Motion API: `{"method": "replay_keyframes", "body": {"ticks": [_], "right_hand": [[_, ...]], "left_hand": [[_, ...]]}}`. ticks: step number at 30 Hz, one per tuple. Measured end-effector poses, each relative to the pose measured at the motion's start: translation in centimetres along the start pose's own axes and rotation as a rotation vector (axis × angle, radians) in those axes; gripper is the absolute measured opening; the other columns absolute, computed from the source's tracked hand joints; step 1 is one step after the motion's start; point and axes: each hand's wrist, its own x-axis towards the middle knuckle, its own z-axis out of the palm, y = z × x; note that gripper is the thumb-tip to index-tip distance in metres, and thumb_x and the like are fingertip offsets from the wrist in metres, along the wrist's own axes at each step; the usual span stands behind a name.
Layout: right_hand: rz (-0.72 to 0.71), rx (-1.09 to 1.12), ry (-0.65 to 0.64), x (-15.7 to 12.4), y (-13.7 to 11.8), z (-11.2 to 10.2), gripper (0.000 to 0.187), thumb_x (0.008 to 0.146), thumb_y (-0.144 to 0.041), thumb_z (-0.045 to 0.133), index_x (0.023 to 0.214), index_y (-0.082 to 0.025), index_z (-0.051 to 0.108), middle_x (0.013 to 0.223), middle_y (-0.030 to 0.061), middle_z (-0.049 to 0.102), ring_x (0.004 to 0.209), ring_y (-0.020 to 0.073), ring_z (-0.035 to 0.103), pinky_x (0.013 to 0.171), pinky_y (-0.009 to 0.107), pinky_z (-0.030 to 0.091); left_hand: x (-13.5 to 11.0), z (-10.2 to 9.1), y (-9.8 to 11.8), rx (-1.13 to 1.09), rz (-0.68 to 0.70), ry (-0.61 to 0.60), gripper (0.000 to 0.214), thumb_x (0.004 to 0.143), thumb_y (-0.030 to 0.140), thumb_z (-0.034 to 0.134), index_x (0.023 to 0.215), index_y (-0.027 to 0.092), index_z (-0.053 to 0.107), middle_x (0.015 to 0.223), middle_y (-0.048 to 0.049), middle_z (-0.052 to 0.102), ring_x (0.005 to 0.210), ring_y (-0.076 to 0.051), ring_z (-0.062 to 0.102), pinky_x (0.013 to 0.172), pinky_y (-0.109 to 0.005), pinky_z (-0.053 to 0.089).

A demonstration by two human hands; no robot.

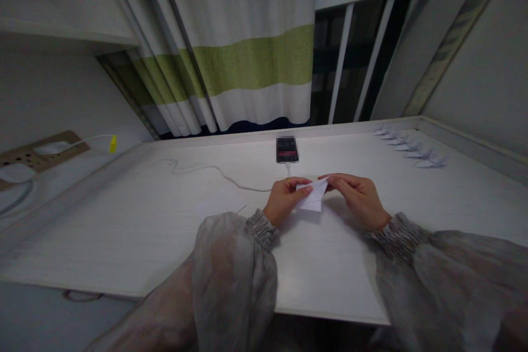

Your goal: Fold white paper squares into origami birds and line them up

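A small folded sheet of white paper (314, 198) is held above the desk between both hands. My left hand (284, 198) grips its left side, thumb on top and fingers behind; a ring shows on one finger. At the paper's upper right corner, my right hand (359, 198) pinches the tip between thumb and fingers. Crease lines run across the paper's face, and its lower edge hangs free. The fingertips behind the paper are hidden.
Folded white paper pieces (412, 148) stand in a row at the back right of the white desk (124, 242). A phone (287, 149) lies near the back edge with a white cable (231, 177) running left. A power strip (41, 151) is at left, beneath a shelf; a curtain (247, 55) hangs behind.
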Motion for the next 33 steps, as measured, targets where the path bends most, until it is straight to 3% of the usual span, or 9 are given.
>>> {"method": "replay_keyframes", "body": {"ticks": [6,11,17,25,33], "right_hand": [[-0.037,-0.066,-0.031,0.04,-0.19,-0.18,0.026,0.076,-0.031,0.046,0.064,-0.016,0.064,0.063,0.0021,0.063,0.063,0.0140,0.058,0.064,0.027,0.046],[0.011,0.039,0.017,0.30,-0.09,-0.16,0.029,0.077,-0.039,0.047,0.072,-0.016,0.063,0.062,0.0022,0.062,0.061,0.0133,0.058,0.064,0.027,0.046],[0.046,0.029,-0.094,0.42,0.36,0.35,0.024,0.065,-0.039,0.062,0.073,-0.017,0.062,0.067,0.0010,0.060,0.061,0.0116,0.053,0.056,0.024,0.042],[0.021,-0.078,-0.101,0.33,0.32,0.11,0.023,0.069,-0.038,0.058,0.070,-0.015,0.064,0.069,0.0031,0.060,0.064,0.0133,0.051,0.060,0.026,0.039],[-0.015,-0.079,-0.130,0.32,0.10,-0.05,0.026,0.072,-0.039,0.055,0.061,-0.016,0.062,0.066,0.0017,0.058,0.065,0.0133,0.052,0.065,0.027,0.039]], "left_hand": [[0.03,0.08,0.10,0.039,-0.012,0.056,0.027,0.054,0.025,0.070,0.074,0.008,0.063,0.057,-0.0007,0.058,0.045,-0.005,0.047,0.045,-0.018,0.033],[0.13,-0.01,0.07,0.076,0.008,0.094,0.025,0.055,0.024,0.068,0.074,0.008,0.063,0.057,-0.0009,0.058,0.047,-0.005,0.048,0.046,-0.019,0.034],[0.22,-0.01,-0.31,0.091,0.027,0.057,0.028,0.056,0.028,0.068,0.076,0.010,0.062,0.061,-0.0008,0.059,0.051,-0.006,0.049,0.048,-0.019,0.036],[0.20,-0.05,-0.59,0.141,0.055,0.028,0.032,0.056,0.034,0.068,0.077,0.011,0.062,0.060,0.0003,0.058,0.051,-0.006,0.047,0.048,-0.019,0.035],[0.24,-0.18,-0.62,0.181,0.087,0.023,0.026,0.059,0.031,0.066,0.076,0.011,0.062,0.061,0.0000,0.057,0.051,-0.006,0.046,0.048,-0.019,0.034]]}}
